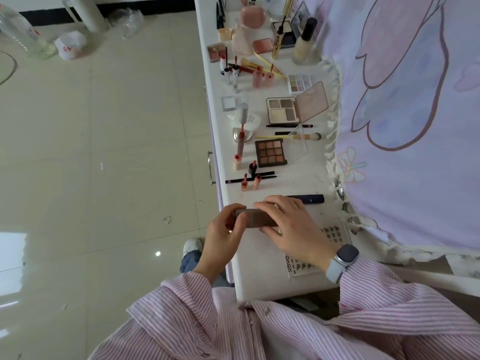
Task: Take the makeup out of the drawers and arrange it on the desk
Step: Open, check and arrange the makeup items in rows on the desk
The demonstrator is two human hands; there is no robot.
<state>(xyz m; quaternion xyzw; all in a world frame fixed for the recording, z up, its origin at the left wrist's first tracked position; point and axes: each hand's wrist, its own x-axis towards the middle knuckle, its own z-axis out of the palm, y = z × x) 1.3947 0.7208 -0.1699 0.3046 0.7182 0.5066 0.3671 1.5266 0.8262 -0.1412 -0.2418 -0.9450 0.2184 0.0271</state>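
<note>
Hands at lower centre | left hand and right hand pinch a closed brown palette by its ends, over the surface edge | likely opening it for display beside the open palettes.

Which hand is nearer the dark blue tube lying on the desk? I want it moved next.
Right. The right hand lies just below the dark blue tube, its knuckles almost touching it; the left hand grips the brown case farther off.

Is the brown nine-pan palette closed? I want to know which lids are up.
No. The palette lies on the desk with its nine brown pans showing and its clear lid raised.
</note>
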